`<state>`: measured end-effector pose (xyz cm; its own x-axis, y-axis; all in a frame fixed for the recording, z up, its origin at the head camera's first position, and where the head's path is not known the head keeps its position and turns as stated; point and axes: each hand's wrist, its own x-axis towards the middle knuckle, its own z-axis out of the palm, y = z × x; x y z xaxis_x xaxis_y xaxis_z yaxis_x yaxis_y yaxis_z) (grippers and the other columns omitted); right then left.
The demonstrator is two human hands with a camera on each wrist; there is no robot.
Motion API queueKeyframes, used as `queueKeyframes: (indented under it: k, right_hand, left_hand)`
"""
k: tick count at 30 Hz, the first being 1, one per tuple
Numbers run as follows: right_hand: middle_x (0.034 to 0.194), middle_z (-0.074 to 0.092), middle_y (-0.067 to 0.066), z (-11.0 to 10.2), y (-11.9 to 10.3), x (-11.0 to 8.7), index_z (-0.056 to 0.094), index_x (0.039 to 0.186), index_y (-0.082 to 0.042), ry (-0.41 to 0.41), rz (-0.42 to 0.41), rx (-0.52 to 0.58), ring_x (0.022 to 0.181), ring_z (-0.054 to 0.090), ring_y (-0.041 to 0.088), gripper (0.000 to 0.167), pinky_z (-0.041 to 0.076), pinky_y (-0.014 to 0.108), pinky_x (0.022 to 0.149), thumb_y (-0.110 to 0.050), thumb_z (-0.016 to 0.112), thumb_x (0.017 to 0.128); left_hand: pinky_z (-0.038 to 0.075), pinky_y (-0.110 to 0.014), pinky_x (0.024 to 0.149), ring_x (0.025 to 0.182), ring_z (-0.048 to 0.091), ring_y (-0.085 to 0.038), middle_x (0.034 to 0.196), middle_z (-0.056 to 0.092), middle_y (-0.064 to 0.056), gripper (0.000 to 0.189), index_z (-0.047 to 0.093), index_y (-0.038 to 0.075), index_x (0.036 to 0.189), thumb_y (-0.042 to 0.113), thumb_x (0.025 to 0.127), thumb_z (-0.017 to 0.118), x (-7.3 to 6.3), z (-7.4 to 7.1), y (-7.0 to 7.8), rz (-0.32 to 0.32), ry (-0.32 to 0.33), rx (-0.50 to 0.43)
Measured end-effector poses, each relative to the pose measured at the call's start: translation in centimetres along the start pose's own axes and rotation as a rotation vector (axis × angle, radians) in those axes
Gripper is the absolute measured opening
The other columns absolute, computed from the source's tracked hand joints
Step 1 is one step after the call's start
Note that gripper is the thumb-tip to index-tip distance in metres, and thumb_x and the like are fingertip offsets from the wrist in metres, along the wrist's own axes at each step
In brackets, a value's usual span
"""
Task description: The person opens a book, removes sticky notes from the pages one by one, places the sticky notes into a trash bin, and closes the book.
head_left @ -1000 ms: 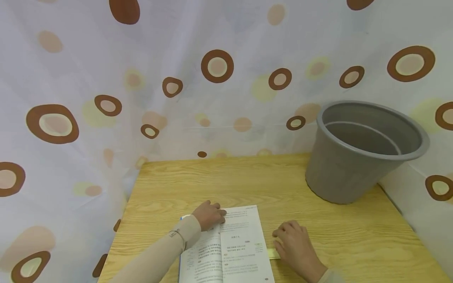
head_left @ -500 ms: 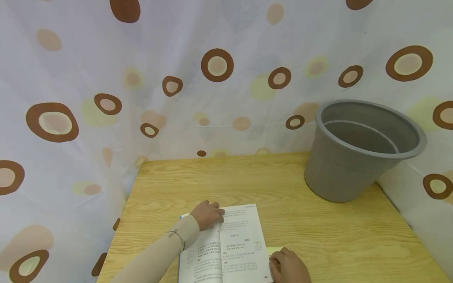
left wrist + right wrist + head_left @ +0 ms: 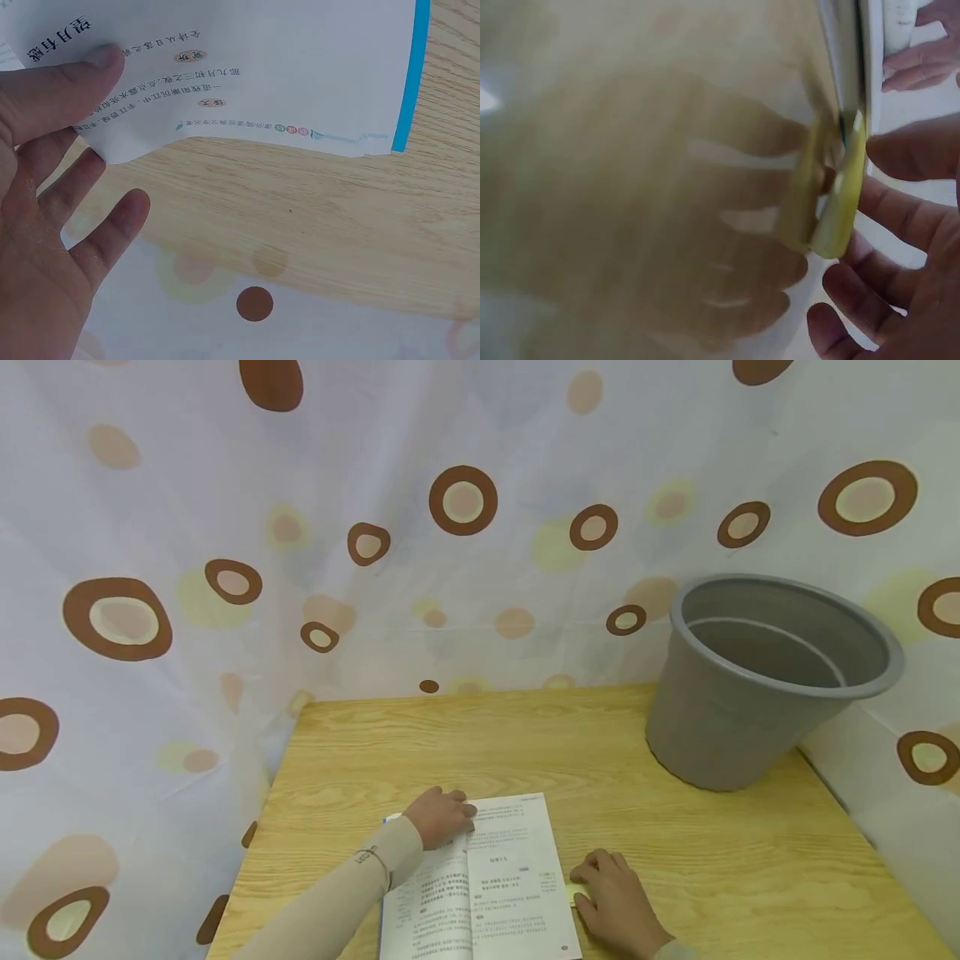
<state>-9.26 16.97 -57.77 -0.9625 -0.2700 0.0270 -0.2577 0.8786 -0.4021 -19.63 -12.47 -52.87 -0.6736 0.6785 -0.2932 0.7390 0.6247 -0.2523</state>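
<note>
An open book with printed pages lies on the table's near side. My left hand holds it at the top by the middle fold; in the left wrist view its thumb presses on the page while other fingers curl behind the paper's edge. A yellow strip sticks out of the book's right side. At that side my right hand pinches the strip, its thumb and forefinger close by the page edge. Most of the strip is hidden by the hand in the head view.
A large grey bucket stands at the table's back right. The wooden table meets a white curtain with brown and cream spots at the back and sides.
My right hand first drew down and in to the book's right edge, then moved back up over the yellow strip, covering more of it. The left hand stays in place on the book.
</note>
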Motion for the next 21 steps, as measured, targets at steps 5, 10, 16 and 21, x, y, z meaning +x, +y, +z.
queueKeyframes:
  k: [5, 10, 16, 21]
  right_hand:
    - [0.087, 0.061, -0.005, -0.6, 0.4, 1.3, 0.067, 0.077, -0.018, -0.112, 0.013, 0.096, 0.085, 0.049, 0.013, 0.007, 0.046, 0.035, 0.074, -0.012, 0.069, 0.079]
    - [0.076, 0.061, -0.006, -0.8, 0.3, 2.1, 0.064, 0.075, -0.015, -0.219, 0.062, 0.209, 0.078, 0.046, 0.015, 0.008, 0.042, 0.030, 0.071, -0.012, 0.066, 0.081]
    - [0.079, 0.061, -0.002, -0.7, 0.3, 2.6, 0.063, 0.078, -0.011, -0.306, 0.100, 0.297, 0.076, 0.050, 0.016, 0.006, 0.043, 0.031, 0.067, -0.012, 0.065, 0.083]
    - [0.077, 0.058, 0.001, -1.4, 0.1, 2.7, 0.062, 0.079, -0.007, -0.355, 0.150, 0.458, 0.068, 0.049, 0.017, 0.004, 0.038, 0.026, 0.056, -0.010, 0.062, 0.081]
  left_hand:
    - [0.052, -0.039, 0.102, 0.132, 0.054, -0.009, 0.139, 0.059, 0.021, 0.042, 0.067, 0.042, 0.121, 0.026, 0.084, 0.076, 0.0, 0.3, 0.0, -0.012, -0.017, -0.013]
    - [0.052, -0.039, 0.102, 0.136, 0.052, -0.010, 0.140, 0.058, 0.020, 0.045, 0.065, 0.043, 0.123, 0.025, 0.083, 0.077, -0.2, 0.7, 0.0, -0.016, -0.010, -0.021]
    - [0.053, -0.037, 0.101, 0.136, 0.051, -0.009, 0.140, 0.058, 0.021, 0.045, 0.065, 0.043, 0.122, 0.026, 0.083, 0.076, -0.4, 0.4, 0.1, -0.024, -0.005, 0.005]
    - [0.053, -0.037, 0.100, 0.133, 0.054, -0.009, 0.141, 0.058, 0.020, 0.044, 0.064, 0.044, 0.124, 0.026, 0.085, 0.075, -0.8, 0.5, -0.1, -0.021, 0.014, 0.020]
